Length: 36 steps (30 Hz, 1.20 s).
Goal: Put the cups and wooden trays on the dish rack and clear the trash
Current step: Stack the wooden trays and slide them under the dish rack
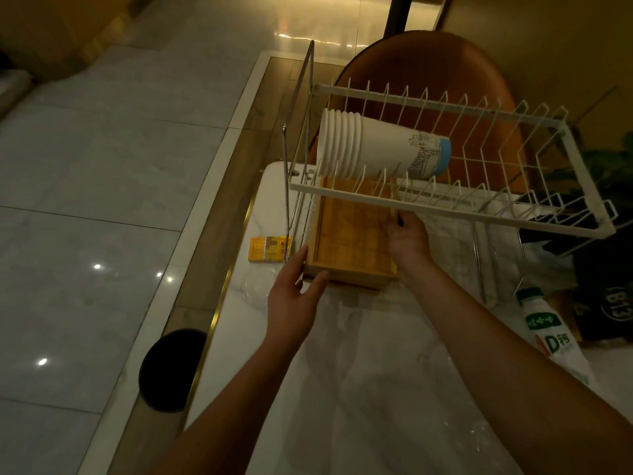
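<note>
Under the upper tier of a white wire dish rack [445, 207] on a marble bench [359, 371], stacked wooden trays [349, 234] lie flat. The left hand [291, 296] touches the near corner with straight fingers; the right hand [407, 238] grips the right rim. The rigid, smooth, square-edged wood looks light and is best held by opposite rims.

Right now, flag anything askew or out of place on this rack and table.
The stack of paper cups lies on its side across the upper prongs of the dish rack, rims left. A green-labelled bottle lies tipped on the table at right. The wooden tray juts from the lower tier.
</note>
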{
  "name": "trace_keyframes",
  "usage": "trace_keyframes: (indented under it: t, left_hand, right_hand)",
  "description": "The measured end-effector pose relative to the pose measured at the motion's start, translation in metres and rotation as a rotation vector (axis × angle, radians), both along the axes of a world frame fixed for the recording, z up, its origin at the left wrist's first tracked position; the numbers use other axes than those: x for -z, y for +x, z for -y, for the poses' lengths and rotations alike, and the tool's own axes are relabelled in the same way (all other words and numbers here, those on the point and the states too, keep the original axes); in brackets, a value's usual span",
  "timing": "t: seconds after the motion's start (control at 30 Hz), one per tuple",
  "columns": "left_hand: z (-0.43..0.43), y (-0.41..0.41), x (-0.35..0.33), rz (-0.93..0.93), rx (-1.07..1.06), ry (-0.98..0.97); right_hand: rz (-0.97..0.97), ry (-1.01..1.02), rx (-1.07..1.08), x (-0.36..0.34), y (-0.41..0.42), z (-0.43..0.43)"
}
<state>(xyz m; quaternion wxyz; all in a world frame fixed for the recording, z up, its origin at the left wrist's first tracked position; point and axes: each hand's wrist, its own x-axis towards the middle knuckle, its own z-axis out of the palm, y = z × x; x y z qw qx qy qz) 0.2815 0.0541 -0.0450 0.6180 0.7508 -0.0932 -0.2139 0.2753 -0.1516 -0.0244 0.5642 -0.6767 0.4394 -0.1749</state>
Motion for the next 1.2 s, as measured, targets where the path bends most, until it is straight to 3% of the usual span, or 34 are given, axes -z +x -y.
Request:
trace_keyframes:
  t: [0.13, 0.27, 0.47, 1.2]
  left_hand:
    - [0.003, -0.001, -0.006, -0.183, -0.099, -0.098]
    - [0.006, 0.005, -0.009, -0.273, -0.214, -0.061]
    - [0.011, 0.009, -0.008, -0.622, -0.275, -0.153]
    - [0.013, 0.014, 0.000, -0.627, -0.282, -0.270]
  right_hand:
    - [0.018, 0.047, -0.008, 0.001, -0.002, 0.000]
    - [0.060, 0.130, -0.011, 0.007, -0.020, 0.004]
    - [0.059, 0.297, -0.108, 0.018, -0.038, -0.001]
    - [0.213, 0.294, -0.068, 0.019, -0.028, -0.009]
